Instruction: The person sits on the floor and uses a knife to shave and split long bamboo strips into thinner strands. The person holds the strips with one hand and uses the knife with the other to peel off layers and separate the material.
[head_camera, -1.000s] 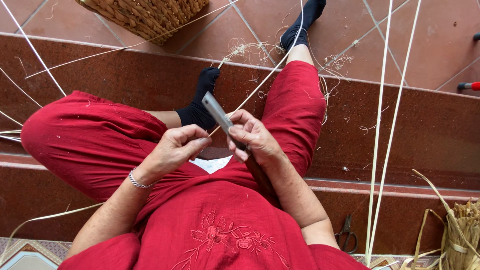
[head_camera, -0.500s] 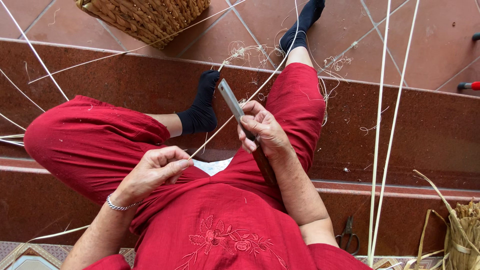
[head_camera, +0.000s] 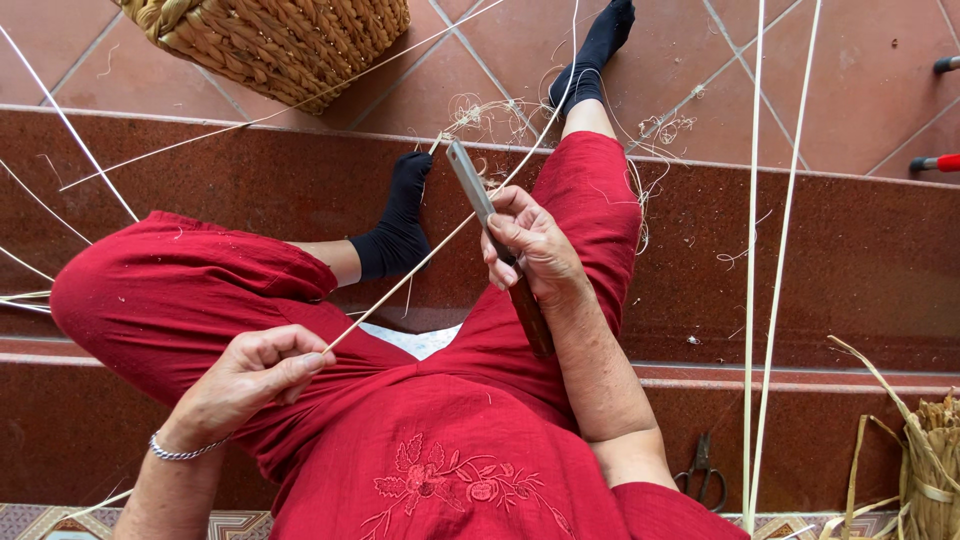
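Note:
I sit on red stone steps in red clothes and black socks. My right hand (head_camera: 530, 245) grips a long knife (head_camera: 470, 185) with a grey blade and a brown wooden handle, the blade pointing up and away from me. A thin pale cane strip (head_camera: 420, 265) runs under the blade and slants down to my left hand (head_camera: 250, 375), which pinches its near end between thumb and fingers above my left thigh. A silver bracelet sits on that wrist. Curled pale shavings (head_camera: 480, 110) lie on the step beyond the blade.
A woven straw basket (head_camera: 290, 40) stands on the tiled floor at the top left. Long pale cane strips (head_camera: 765, 250) run down the right side and cross the left. Black scissors (head_camera: 700, 470) lie at the lower right beside a bundle of dry fibre (head_camera: 930, 460). A red-handled tool (head_camera: 940, 162) lies at the right edge.
My left hand has pulled the strip down and back toward me, away from the knife. My right hand with the knife has shifted up and to the right.

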